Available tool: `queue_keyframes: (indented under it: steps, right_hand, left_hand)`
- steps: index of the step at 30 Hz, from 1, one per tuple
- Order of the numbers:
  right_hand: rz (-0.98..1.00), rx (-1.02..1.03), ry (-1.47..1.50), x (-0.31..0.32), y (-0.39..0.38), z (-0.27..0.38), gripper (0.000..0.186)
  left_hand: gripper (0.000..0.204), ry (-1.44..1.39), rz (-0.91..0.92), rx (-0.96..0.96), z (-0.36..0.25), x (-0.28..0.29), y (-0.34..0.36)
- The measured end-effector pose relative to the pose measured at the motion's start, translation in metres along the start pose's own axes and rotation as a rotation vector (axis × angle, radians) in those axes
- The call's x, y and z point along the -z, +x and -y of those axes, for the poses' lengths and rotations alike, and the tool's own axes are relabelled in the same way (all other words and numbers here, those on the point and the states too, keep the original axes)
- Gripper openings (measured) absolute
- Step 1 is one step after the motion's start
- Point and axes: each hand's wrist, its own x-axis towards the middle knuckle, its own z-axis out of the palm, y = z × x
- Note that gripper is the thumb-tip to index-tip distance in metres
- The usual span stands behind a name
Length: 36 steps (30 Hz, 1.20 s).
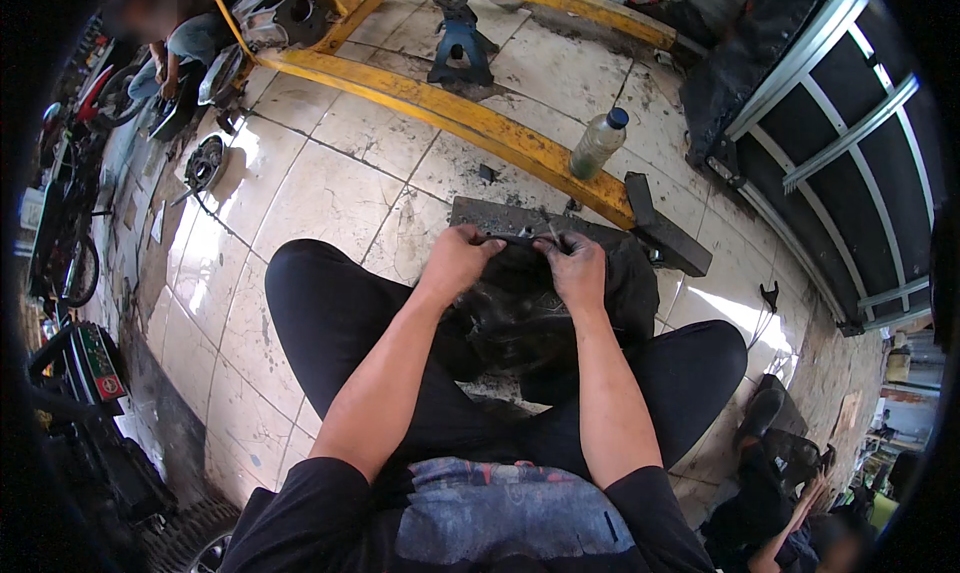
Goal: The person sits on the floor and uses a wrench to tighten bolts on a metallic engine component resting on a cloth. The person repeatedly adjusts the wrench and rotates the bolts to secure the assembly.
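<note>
Between my bent knees lies a bulky, black, shiny piece point(520, 318) with a dirty, creased-looking surface; its exact kind is unclear. My left hand point(455, 263) pinches its far rim, thumb pointing inward. A short way to the right, my right hand point(577, 270) pinches the same rim, its fingers blackened with grime. A thin, pale sliver stands up by the right fingertips, and I cannot tell whether it is held. Just beyond both hands rests a dark grey slab point(480, 214), strewn with small bits. The underside of the black piece is hidden.
A yellow metal frame point(450, 113) crosses the tiled floor ahead, with a capped bottle point(598, 148) beside its bar. Farther off stands a blue jack stand point(460, 48). Black panels with silver rails point(810, 93) rise at right. One person point(185, 43) sits far left, another point(780, 513) lower right.
</note>
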Motion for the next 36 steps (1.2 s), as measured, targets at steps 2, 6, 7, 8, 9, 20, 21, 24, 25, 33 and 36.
queue_keyframes:
  steps: [2,6,7,8,9,20,21,24,25,33,36]
  right_hand:
    - [0.021,-0.06,0.144,-0.001,0.007,-0.011,0.033]
    - [0.135,-0.01,0.02,0.005,0.0,0.001,0.028]
    - [0.143,0.003,-0.022,0.003,-0.003,0.006,0.026]
    - [0.148,0.019,-0.061,0.003,-0.002,0.008,0.024]
    - [0.107,-0.04,-0.068,0.003,-0.001,0.004,0.024]
    - [0.195,-0.098,0.003,0.014,0.018,-0.015,0.027]
    - [0.22,-0.098,0.022,0.014,0.018,-0.015,0.026]
    - [0.227,-0.061,-0.084,0.019,0.003,-0.002,0.027]
    - [0.31,-0.095,-0.091,0.026,0.0,0.002,0.029]
    - [0.349,-0.028,-0.049,0.048,-0.008,0.001,0.046]
    - [0.344,-0.085,0.022,0.036,-0.009,0.006,0.045]
  left_hand:
    - [0.024,0.283,-0.047,-0.104,-0.008,-0.014,-0.007]
    - [0.034,-0.199,-0.016,0.028,0.039,0.012,0.019]
    - [0.031,-0.128,-0.021,0.147,0.034,0.016,0.019]
    - [0.032,0.002,-0.089,0.064,0.025,0.008,0.013]
    - [0.033,0.141,-0.159,-0.022,0.014,-0.003,0.004]
    - [0.023,0.038,-0.094,0.059,0.004,-0.008,0.019]
    - [0.022,-0.008,-0.055,0.071,0.001,-0.005,0.017]
    - [0.023,-0.005,0.077,-0.014,0.014,0.007,0.02]
    - [0.024,0.001,0.121,-0.11,0.021,0.007,0.017]
    - [0.031,0.103,0.157,-0.226,-0.001,-0.009,-0.021]
    - [0.032,-0.004,0.064,-0.22,0.006,-0.018,-0.016]
